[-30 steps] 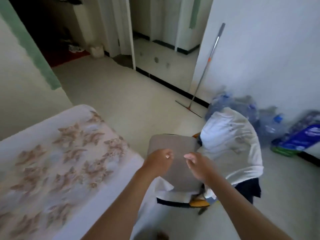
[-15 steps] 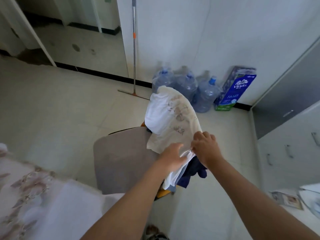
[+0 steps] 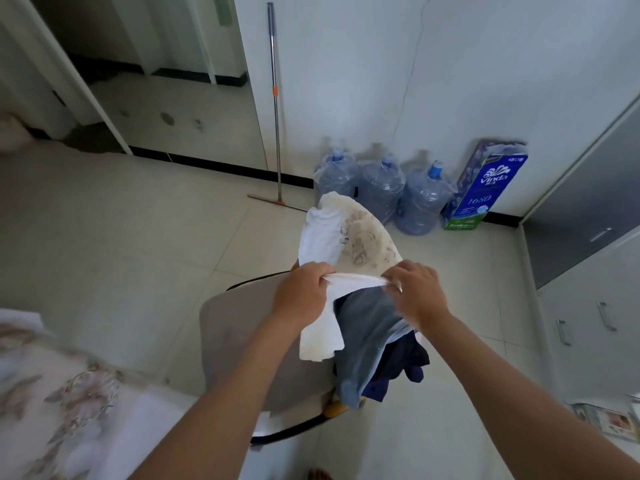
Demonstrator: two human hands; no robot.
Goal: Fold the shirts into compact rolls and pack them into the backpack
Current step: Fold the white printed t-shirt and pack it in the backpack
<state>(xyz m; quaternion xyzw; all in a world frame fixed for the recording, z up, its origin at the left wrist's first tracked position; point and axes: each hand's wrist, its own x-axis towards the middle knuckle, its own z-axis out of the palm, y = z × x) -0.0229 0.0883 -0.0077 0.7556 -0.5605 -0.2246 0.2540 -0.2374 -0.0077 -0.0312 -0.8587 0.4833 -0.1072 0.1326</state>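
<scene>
**White shirt stretched between both grips, over the chair**

- Left grip (image 3: 301,289): fingers curled round the bunched near edge of the white shirt (image 3: 346,233). Fingertips are hidden behind my knuckles.
- Right grip (image 3: 417,292): closed on the same edge, which runs taut between the two. The cloth covers the pinch itself.
- The shirt's far part is draped on the clothes heap at the chair's (image 3: 242,348) far side. Its brownish print is too smeared to read. One flap hangs below the left grip.
- Beneath it: grey-blue garment (image 3: 367,341) and navy garment (image 3: 405,362), hanging off the chair's right side. I cannot tell if they are shirts.
- Something orange (image 3: 336,408) under the heap is mostly hidden.
- Floral bed cover (image 3: 69,403), lower left, is blurred and cut by the frame.
- Three water bottles (image 3: 381,188) stand along the wall.
</scene>
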